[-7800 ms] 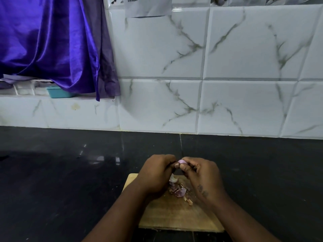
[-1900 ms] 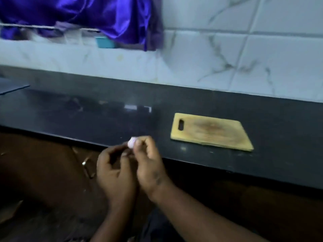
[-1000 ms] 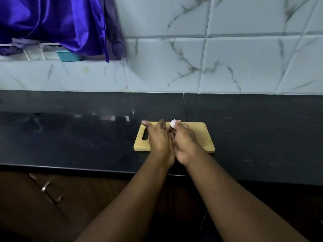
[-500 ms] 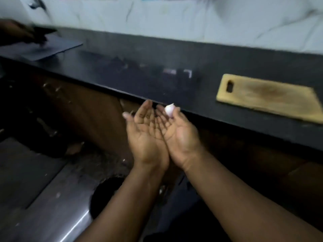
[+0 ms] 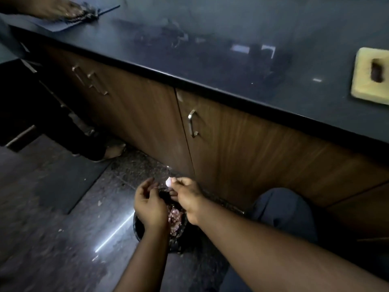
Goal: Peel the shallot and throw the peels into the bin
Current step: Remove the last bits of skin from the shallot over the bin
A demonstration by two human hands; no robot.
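1. Head view, looking down past the black countertop (image 5: 210, 60) edge to the floor.
2. Right hand (image 5: 185, 197) pinches the peeled shallot (image 5: 168, 182), pale and whitish, at its fingertips, just above the far rim of the bin.
3. Left hand (image 5: 150, 204) is beside it, fingers loosely curled, palm turned inward, holding nothing that shows.
4. Black bin (image 5: 137, 229) sits on the dark floor directly under both hands, close to the wooden cabinet door (image 5: 252, 148).
5. Purplish peels (image 5: 174, 217) lie inside the bin, seen in the gap between the two wrists.
6. Wooden cutting board (image 5: 370, 76) lies on the countertop at the right edge, handle slot towards the left.
7. Far upper left: another person's hand (image 5: 59, 9) rests on a dark sheet (image 5: 63, 24) on the counter; their foot (image 5: 113, 150) stands by the cabinet base.
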